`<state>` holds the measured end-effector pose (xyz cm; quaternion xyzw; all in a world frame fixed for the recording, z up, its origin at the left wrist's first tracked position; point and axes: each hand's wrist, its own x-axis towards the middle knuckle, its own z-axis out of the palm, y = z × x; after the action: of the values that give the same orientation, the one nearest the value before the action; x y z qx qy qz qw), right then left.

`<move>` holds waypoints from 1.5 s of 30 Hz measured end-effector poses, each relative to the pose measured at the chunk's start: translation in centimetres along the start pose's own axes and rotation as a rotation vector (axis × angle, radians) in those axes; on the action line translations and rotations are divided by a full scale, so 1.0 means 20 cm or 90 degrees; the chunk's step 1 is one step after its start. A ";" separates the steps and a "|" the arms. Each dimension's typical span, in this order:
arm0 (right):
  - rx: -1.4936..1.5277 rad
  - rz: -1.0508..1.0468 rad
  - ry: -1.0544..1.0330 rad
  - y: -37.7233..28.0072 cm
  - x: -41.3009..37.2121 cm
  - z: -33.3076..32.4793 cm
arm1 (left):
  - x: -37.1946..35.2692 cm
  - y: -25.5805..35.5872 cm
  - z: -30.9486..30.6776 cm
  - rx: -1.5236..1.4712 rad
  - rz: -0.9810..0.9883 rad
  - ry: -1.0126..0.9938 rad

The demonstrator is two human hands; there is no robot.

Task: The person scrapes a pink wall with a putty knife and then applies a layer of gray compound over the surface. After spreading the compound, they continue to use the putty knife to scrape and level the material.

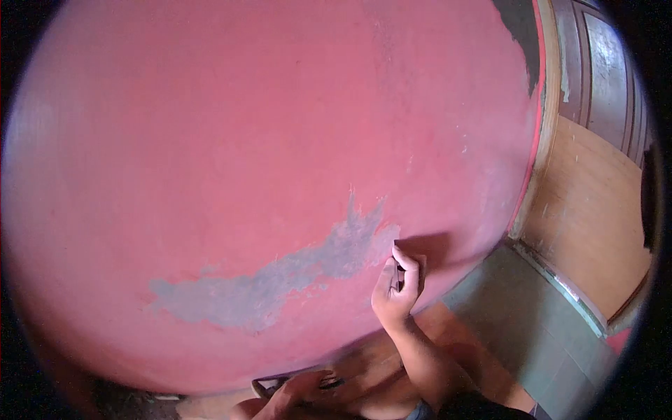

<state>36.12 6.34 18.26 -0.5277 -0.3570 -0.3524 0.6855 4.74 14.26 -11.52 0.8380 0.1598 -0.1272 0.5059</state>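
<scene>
My right hand [397, 290] is closed round a thin dark flat tool [397, 273], seen nearly edge-on. Its tip meets the pink wall [266, 154] at the right end of a jagged grey patch [245, 297] that runs low across the paint. A dark shadow of the hand falls on the wall to its right. Low in the view, my left hand [301, 386] has its fingers curled beside a pale flat thing with a dark edge [267, 385]; I cannot tell what this is.
At the right, the wall ends in a red edge and a wooden frame [551, 91], with a tan wooden panel [588, 203] beyond. Greenish floor tiles [521, 308] lie below it. A bare dark grey area [519, 31] shows at the wall's top right.
</scene>
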 end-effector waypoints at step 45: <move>0.020 0.005 0.013 -0.02 0.02 -0.02 | -0.07 0.09 0.00 0.212 -0.021 0.019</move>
<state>36.00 5.81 18.74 -0.5144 -0.3530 -0.3493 0.6991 4.26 13.31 -9.52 0.9092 0.1581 -0.1479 0.3556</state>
